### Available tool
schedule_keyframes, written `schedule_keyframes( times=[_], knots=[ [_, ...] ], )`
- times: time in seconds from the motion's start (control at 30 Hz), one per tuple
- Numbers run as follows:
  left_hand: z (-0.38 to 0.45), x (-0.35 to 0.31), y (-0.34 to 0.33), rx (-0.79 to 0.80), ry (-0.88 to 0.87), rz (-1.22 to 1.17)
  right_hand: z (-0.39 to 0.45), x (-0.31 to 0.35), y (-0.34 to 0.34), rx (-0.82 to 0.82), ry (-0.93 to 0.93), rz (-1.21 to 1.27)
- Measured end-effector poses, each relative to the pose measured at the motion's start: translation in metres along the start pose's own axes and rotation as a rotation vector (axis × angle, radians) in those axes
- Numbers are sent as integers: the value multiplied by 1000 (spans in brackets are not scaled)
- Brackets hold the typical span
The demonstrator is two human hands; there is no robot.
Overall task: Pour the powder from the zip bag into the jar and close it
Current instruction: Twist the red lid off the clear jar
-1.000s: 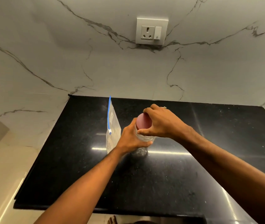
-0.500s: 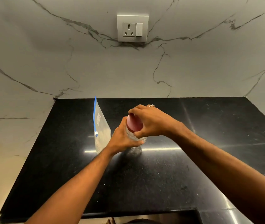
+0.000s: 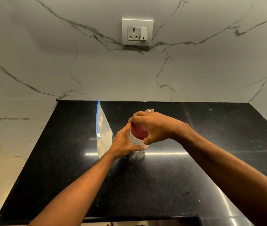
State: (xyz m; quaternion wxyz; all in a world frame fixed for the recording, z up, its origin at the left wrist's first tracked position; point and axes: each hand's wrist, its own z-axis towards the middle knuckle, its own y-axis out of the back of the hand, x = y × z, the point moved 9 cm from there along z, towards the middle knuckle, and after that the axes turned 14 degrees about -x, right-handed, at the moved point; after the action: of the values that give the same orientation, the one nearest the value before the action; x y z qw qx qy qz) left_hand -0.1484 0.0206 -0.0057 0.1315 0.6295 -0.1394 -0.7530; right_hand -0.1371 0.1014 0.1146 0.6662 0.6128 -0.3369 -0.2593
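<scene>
Black counter (image 3: 162, 185) meets veined marble wall (image 3: 48, 62) bearing a socket (image 3: 137, 31)

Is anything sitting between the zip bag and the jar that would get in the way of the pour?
Only the left hand, wrapped around the jar, sits between it and the zip bag standing to its left. The red lid is on the mouth under the right hand, so the opening is covered. The black counter shows nothing else.

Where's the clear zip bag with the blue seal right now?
The clear zip bag with the blue seal stands upright on the black countertop, left of centre, just left of the left hand holding the clear jar.
</scene>
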Motion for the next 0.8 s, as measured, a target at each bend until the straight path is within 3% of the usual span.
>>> schedule_keyframes(
  times=[0.07, 0.23, 0.43, 0.63, 0.8],
  knots=[
    [0, -1, 1, -6, -6, -3, 0, 0, 1, -14, -4, 18],
    [3, -8, 6, -26, -15, -2, 1, -19, 4, -133, -231, -142],
    [2, 2, 5, -9, -11, 19, -1, 3, -2, 70, -7, 37],
    [4, -2, 4, 4, -34, -11, 0, -11, 8, -105, -221, -55],
    [6, 0, 3, -4, -33, -4, 2, 2, 5, -14, -72, 68]
  ],
)
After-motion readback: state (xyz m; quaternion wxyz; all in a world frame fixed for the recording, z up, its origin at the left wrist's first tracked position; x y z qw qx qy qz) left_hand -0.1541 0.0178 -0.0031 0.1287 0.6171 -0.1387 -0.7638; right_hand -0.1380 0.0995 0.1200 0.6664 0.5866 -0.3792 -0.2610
